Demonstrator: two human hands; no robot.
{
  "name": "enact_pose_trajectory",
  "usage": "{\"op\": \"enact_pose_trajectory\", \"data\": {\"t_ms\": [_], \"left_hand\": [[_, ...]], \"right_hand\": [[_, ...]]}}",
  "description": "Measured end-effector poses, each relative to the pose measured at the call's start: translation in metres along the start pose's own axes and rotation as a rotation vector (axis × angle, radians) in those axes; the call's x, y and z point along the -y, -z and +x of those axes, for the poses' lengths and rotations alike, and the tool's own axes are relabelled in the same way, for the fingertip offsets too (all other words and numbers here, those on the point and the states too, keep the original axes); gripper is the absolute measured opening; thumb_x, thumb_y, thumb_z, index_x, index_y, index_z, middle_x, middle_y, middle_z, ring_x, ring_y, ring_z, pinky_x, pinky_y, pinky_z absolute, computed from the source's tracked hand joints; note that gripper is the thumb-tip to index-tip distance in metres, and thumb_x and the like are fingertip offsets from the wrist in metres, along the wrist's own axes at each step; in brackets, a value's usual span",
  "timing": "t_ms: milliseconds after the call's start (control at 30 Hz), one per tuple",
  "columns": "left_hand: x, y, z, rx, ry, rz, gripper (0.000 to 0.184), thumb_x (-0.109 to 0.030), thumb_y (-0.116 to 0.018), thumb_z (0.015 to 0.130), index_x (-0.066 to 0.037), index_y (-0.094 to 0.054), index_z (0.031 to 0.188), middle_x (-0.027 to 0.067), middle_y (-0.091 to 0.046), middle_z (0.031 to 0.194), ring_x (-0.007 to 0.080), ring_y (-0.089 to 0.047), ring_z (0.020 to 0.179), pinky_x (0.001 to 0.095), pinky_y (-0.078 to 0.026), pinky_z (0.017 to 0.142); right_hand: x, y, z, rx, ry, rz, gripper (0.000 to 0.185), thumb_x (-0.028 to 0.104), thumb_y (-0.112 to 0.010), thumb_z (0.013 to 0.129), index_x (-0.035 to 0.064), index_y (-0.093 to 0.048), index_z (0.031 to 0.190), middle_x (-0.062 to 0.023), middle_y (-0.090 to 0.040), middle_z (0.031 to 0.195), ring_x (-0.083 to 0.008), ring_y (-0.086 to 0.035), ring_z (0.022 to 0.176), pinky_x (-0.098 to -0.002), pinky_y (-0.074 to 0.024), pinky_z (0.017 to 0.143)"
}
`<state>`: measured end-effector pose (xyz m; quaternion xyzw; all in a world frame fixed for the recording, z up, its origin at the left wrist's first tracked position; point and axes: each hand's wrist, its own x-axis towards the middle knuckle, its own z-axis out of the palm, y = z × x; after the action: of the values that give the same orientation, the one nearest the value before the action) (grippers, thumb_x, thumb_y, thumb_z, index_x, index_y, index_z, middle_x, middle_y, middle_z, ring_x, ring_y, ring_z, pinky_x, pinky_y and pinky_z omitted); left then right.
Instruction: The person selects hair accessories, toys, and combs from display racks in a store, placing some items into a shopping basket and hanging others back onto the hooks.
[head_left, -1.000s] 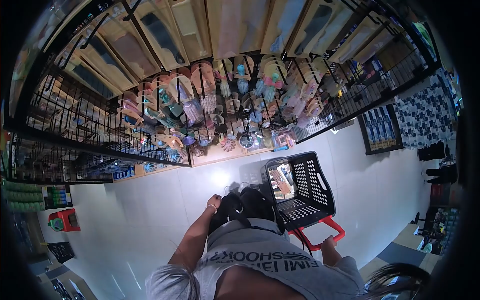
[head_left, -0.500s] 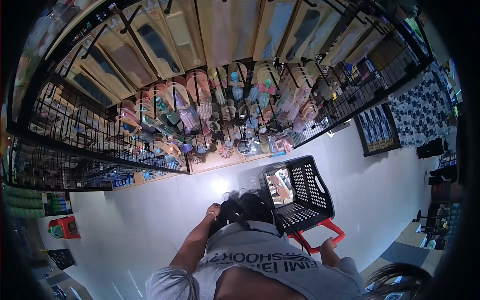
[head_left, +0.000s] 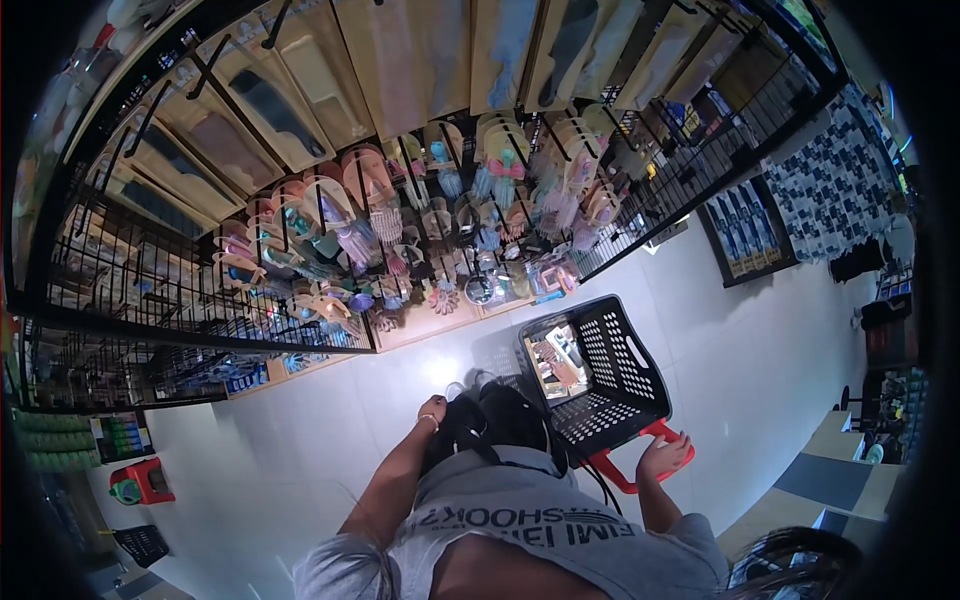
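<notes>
My right hand (head_left: 662, 456) rests around the red pull handle (head_left: 622, 480) of a black shopping basket (head_left: 630, 350). The basket stands tilted on the floor to my right, with round holes in its walls. Inside lies a flat item with a picture (head_left: 556, 362) in brown and white; I cannot make out what it is. My left hand (head_left: 433, 408) hangs beside my left thigh, its fingers curled in, with nothing visible in them. A bracelet circles that wrist.
Ahead stands a black wire rack (head_left: 200, 322) hung with combs (head_left: 276, 110) and pastel hair brushes (head_left: 372, 185). To the right are a dark display panel (head_left: 742, 235) and patterned fabric (head_left: 835, 180). A red stool (head_left: 152, 482) and another black basket (head_left: 142, 545) stand at left.
My right hand has shifted up and farther over the red handle. The view has turned slightly, so the rack moves left and the left-hand stool moves right and down.
</notes>
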<state>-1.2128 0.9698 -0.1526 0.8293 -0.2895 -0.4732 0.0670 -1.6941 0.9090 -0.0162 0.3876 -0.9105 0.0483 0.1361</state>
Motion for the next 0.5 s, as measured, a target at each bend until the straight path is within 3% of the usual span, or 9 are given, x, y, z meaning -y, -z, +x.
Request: {"op": "enact_pose_trajectory", "data": {"t_ms": [67, 200, 300, 500], "left_hand": [[-0.010, -0.009, 0.013, 0.043, -0.045, -0.042, 0.037, -0.034, -0.041, 0.081, -0.008, -0.058, 0.102, 0.0144, -0.061, 0.097, 0.0276, -0.056, 0.095, 0.0317, -0.042, 0.083], [-0.035, -0.027, 0.025, 0.074, -0.113, -0.005, 0.036, -0.034, -0.041, 0.081, -0.008, -0.059, 0.100, 0.0137, -0.061, 0.094, 0.0287, -0.056, 0.093, 0.0314, -0.041, 0.083], [-0.071, -0.034, 0.020, 0.243, -0.217, 0.095, 0.041, -0.038, -0.038, 0.082, -0.009, -0.055, 0.107, 0.0147, -0.056, 0.107, 0.0314, -0.051, 0.102, 0.0345, -0.039, 0.089], [-0.161, -0.087, 0.022, 0.248, -0.466, 0.136, 0.037, -0.037, -0.041, 0.083, -0.012, -0.055, 0.107, 0.0153, -0.059, 0.099, 0.0304, -0.055, 0.096, 0.0339, -0.042, 0.084]], "right_hand": [[0.014, -0.018, 0.003, 0.043, 0.245, 0.149, 0.048, 0.019, -0.059, 0.074, 0.0071, -0.040, 0.117, -0.0124, -0.041, 0.120, -0.0304, -0.039, 0.111, -0.0432, -0.0326, 0.087], [0.044, -0.071, -0.004, 0.267, 0.306, 0.481, 0.045, 0.013, -0.059, 0.073, 0.0017, -0.042, 0.113, -0.0164, -0.044, 0.114, -0.0328, -0.040, 0.108, -0.0413, -0.0327, 0.089], [0.074, -0.103, -0.018, 0.484, 0.281, 0.488, 0.045, 0.013, -0.059, 0.073, -0.0003, -0.042, 0.113, -0.0189, -0.044, 0.112, -0.0341, -0.042, 0.105, -0.0397, -0.0339, 0.090], [0.124, -0.178, -0.056, 0.849, 0.154, 0.605, 0.050, 0.023, -0.058, 0.074, -0.0007, -0.044, 0.115, -0.0210, -0.049, 0.110, -0.0328, -0.046, 0.104, -0.0370, -0.0354, 0.090]]}}
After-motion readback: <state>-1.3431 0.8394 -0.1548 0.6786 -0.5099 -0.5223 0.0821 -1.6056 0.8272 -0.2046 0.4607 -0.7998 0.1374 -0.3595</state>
